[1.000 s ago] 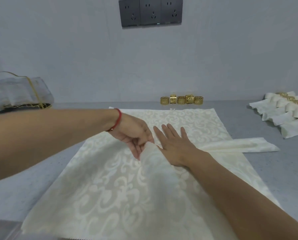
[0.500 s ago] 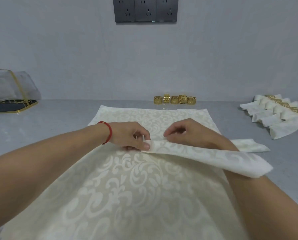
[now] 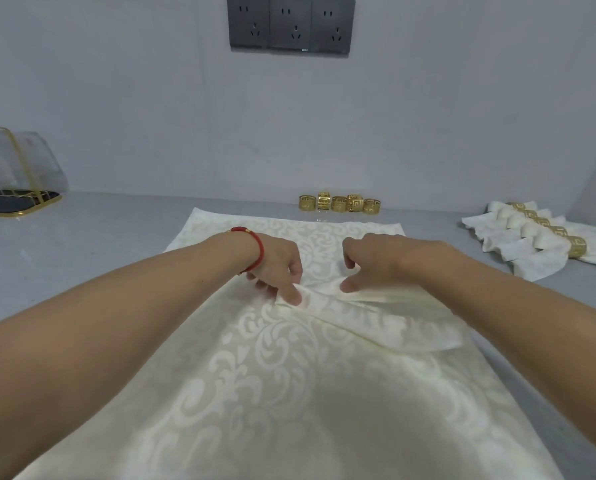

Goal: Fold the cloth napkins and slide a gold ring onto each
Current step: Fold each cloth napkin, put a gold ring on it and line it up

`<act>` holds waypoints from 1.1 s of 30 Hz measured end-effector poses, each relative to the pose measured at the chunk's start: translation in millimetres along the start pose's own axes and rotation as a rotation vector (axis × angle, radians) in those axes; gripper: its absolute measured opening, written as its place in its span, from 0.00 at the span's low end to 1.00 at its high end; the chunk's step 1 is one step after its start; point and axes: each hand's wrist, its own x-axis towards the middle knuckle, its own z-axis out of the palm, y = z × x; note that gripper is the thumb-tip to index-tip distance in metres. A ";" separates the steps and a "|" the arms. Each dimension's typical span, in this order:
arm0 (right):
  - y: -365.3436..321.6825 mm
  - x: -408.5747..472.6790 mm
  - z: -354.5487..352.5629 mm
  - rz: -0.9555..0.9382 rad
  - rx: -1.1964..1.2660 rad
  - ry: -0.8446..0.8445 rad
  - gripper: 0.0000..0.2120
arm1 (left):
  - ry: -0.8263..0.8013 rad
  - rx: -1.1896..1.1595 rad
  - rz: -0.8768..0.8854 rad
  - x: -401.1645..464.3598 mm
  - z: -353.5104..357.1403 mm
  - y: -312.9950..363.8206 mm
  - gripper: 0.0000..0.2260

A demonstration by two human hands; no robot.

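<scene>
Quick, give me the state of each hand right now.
Left hand: fingers curled, pinching the folded edge of the napkin.
Right hand: fingers curled, pinching the same fold beside it.

Grey wall, dark sockets, grey counter.

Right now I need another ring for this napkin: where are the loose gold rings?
In the head view, the loose gold rings sit in a row at the back of the counter against the wall, just beyond the spread napkin's far edge, below the wall sockets.
</scene>
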 end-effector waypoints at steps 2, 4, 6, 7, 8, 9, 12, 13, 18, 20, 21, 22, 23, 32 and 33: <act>-6.7 -0.6 -4.5 -0.042 -0.041 -0.034 0.14 | -0.017 0.016 -0.010 1.3 -2.0 3.8 0.12; -10.9 -0.2 -12.7 -0.101 0.049 -0.107 0.09 | -0.025 0.029 -0.012 1.4 -3.1 5.6 0.11; -7.6 -3.9 -24.7 -0.094 0.319 -0.252 0.06 | -0.026 0.043 -0.017 1.4 -3.9 7.1 0.11; -3.8 -7.1 -30.2 -0.082 0.469 -0.342 0.12 | -0.026 0.044 -0.019 1.2 -3.9 7.2 0.11; 1.4 -10.2 -33.6 -0.086 0.576 -0.421 0.16 | -0.026 0.042 -0.019 1.0 -3.8 7.3 0.11; 5.0 -14.6 -37.2 -0.113 0.607 -0.456 0.18 | -0.025 0.040 -0.016 0.6 -3.8 7.1 0.11; 7.4 -18.9 -35.0 -0.248 0.508 -0.383 0.14 | -0.024 0.027 -0.007 0.8 -3.2 5.1 0.11; 6.1 -17.7 -31.0 -0.261 0.468 -0.336 0.10 | -0.025 0.024 -0.005 1.1 -3.1 4.7 0.11; -0.8 2.0 -14.8 -0.211 0.304 -0.219 0.14 | -0.037 -0.020 -0.006 2.0 -2.0 1.4 0.09; -4.1 10.0 -11.1 -0.205 0.252 -0.200 0.16 | -0.049 -0.044 0.001 2.0 -3.0 -0.9 0.08; -6.5 13.0 -10.9 -0.198 0.225 -0.196 0.16 | -0.055 -0.057 0.008 2.0 -3.9 -2.0 0.09; -8.8 15.4 -10.0 -0.195 0.203 -0.195 0.16 | -0.057 -0.065 0.018 2.1 -3.9 -2.7 0.09; -11.2 17.0 -9.9 -0.193 0.184 -0.191 0.16 | -0.046 -0.064 0.030 1.4 -4.2 -3.1 0.10; -13.1 17.9 -7.5 -0.166 0.230 -0.142 0.24 | 0.123 -0.085 0.099 -11.3 0.3 -11.0 0.07; -12.7 17.9 -6.7 -0.168 0.238 -0.131 0.23 | 0.121 -0.094 0.090 -11.6 0.8 -12.1 0.07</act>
